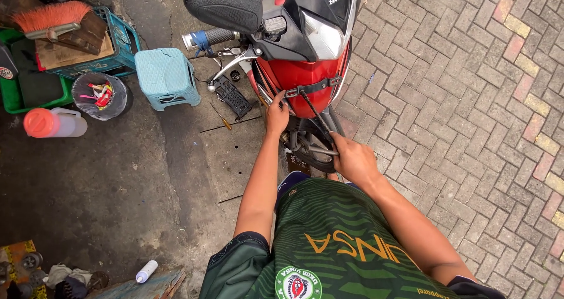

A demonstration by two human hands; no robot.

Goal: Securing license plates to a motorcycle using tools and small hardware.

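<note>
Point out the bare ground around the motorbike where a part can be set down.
Bare: the brick paving right of the motorbike, and the dark concrete below the stool. Crowded: the crates, bucket and jug upper left; the screwdriver lies beside the left hand.

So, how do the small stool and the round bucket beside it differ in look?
The stool is pale teal and roughly square, while the bucket is dark and round. The stool's top is closed and bare; the bucket is open on top and shows red and white scraps inside. The stool stands nearer the red motorcycle than the bucket does. Both stand on the dark concrete ground.
</note>
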